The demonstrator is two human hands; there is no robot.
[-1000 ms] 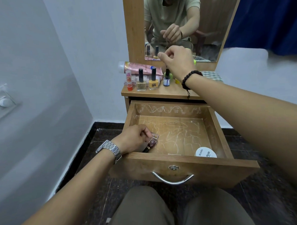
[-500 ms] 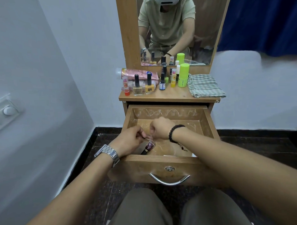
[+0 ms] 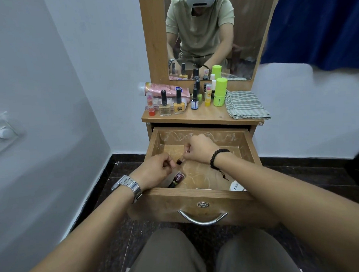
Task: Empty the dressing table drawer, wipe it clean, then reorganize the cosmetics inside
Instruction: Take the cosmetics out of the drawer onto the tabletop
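Both hands are down inside the open drawer point(image 3: 201, 193). The left hand point(image 3: 155, 171) has its fingers curled in, its grasp unclear, above a dark red nail polish bottle point(image 3: 177, 179) lying on the drawer floor; the right hand point(image 3: 199, 149) pinches a small dark item point(image 3: 179, 161)

Pale blue-white walls point(image 3: 70, 58) met a dark speckled stone floor point(image 3: 318, 182). A wooden-framed mirror point(image 3: 248, 31) stood against the wall, blue curtain point(image 3: 323, 25) at right, wall switch point(image 3: 3, 132) at left.
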